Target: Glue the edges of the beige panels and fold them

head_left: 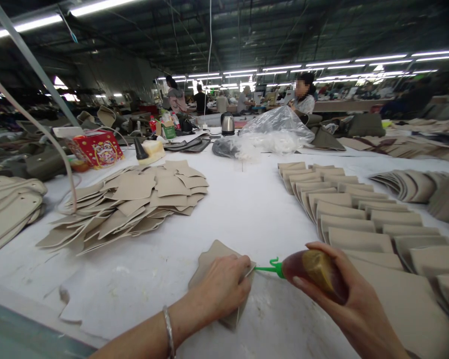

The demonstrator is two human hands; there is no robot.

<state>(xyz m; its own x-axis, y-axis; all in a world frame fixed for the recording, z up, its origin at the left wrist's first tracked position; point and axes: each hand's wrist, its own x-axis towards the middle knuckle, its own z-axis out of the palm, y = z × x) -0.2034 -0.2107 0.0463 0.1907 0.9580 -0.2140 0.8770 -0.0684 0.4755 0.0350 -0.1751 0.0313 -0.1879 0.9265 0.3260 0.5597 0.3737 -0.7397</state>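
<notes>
- left forearm [134, 334] nearest my camera; left hand [222, 284] curled closed, holding beige panel [209, 257] by its right edge
- i see right hand [355, 294] half-closed around squeeze bottle [310, 269], right of panel
- bottle's long axis sideways, green nozzle [267, 269] pointing left at panel edge, contact unclear
- pile [134, 187] beyond-left of panel

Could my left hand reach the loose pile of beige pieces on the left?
Probably yes: the pile lies ahead and leftward, with white tabletop between it and your left hand. That hand is holding a beige piece, though, so it would likely need freeing first.
</notes>
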